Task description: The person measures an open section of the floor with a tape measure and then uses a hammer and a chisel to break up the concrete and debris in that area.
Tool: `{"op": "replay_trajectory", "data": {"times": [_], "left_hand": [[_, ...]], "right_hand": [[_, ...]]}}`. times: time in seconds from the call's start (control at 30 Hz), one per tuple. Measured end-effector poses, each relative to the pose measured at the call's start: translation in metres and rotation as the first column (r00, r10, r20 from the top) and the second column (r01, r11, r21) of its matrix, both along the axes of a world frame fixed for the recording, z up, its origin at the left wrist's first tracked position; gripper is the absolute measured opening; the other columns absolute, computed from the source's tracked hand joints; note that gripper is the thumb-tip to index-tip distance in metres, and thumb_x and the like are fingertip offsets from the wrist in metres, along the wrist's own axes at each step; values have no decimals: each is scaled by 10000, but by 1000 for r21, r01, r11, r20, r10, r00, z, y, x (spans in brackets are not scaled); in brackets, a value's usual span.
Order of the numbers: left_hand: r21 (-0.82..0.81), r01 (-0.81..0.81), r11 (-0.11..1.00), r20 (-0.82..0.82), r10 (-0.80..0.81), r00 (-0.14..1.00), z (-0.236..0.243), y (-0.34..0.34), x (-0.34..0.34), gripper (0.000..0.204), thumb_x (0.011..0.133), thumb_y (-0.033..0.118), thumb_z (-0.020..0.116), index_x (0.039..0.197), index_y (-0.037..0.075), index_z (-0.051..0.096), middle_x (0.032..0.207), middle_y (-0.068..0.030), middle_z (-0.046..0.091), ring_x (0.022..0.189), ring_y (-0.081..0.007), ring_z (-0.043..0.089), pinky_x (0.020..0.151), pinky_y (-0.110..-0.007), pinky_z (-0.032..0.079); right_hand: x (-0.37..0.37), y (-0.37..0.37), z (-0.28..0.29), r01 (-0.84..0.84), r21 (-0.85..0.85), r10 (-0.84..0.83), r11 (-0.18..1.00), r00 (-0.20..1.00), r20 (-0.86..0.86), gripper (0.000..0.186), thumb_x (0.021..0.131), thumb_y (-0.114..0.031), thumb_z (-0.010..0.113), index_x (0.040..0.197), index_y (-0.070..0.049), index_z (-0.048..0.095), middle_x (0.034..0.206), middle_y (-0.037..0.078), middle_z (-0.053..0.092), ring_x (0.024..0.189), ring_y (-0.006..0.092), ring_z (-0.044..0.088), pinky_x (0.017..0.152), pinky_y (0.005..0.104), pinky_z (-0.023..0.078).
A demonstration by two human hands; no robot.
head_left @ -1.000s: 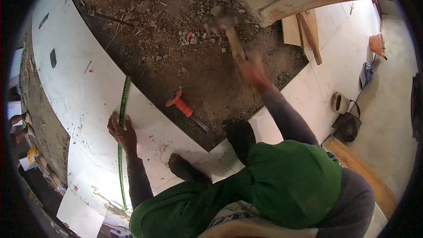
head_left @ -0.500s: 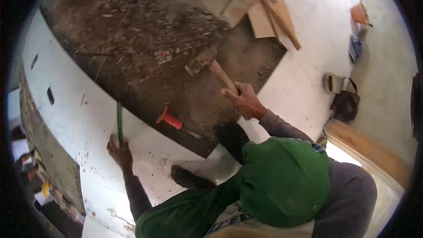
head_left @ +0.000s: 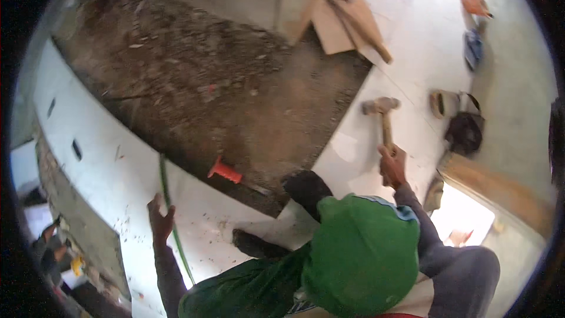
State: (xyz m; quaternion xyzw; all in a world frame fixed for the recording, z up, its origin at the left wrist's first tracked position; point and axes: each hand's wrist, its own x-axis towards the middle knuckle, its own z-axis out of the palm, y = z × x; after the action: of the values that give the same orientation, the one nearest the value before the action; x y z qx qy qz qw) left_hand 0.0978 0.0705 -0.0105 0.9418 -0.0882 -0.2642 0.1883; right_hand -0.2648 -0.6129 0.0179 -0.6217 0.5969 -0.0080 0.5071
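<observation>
My right hand is closed around the wooden handle of a hammer, whose metal head is over the white floor tiles on the right. On the left, my left hand is over the white tiles with thumb and fingers apart. A thin green strip runs past the thumb; I cannot tell whether the two touch. Between my hands, a chisel with a red guarded grip lies at the near edge of the dug-out brown ground. My feet, in dark socks, are close to it.
Brown boards and a long-handled tool lie at the far corner of the pit. Footwear and a dark bag-like item line the right wall. My green-clothed knee fills the lower middle. Another person is at far left.
My right hand has carried the hammer from above the brown ground to over the tiles on the right. My left hand has opened from around the green strip, which shows at greater length.
</observation>
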Motion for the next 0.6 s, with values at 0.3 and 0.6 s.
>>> {"op": "replay_trajectory", "data": {"times": [0.3,0.6], "left_hand": [[212,21,977,-106,2,994,54,-19,27,620,935,359,751,1407,-19,614,1404,-274,628,1340,-420,583,1154,-484,455],[79,-25,997,239,5,971,19,-9,18,392,867,72,763,1248,-4,706,1067,-179,720,931,-333,710,901,-395,587]], "right_hand": [[-16,3,-23,-36,12,34,999,987,160,348,1006,-360,715,887,-51,605,598,3,522,398,119,480,355,296,413],[-16,-11,-11,-760,-394,338,517,604,-722,449,1013,-476,646,834,-66,615,740,219,673,677,429,655,664,573,512]]}}
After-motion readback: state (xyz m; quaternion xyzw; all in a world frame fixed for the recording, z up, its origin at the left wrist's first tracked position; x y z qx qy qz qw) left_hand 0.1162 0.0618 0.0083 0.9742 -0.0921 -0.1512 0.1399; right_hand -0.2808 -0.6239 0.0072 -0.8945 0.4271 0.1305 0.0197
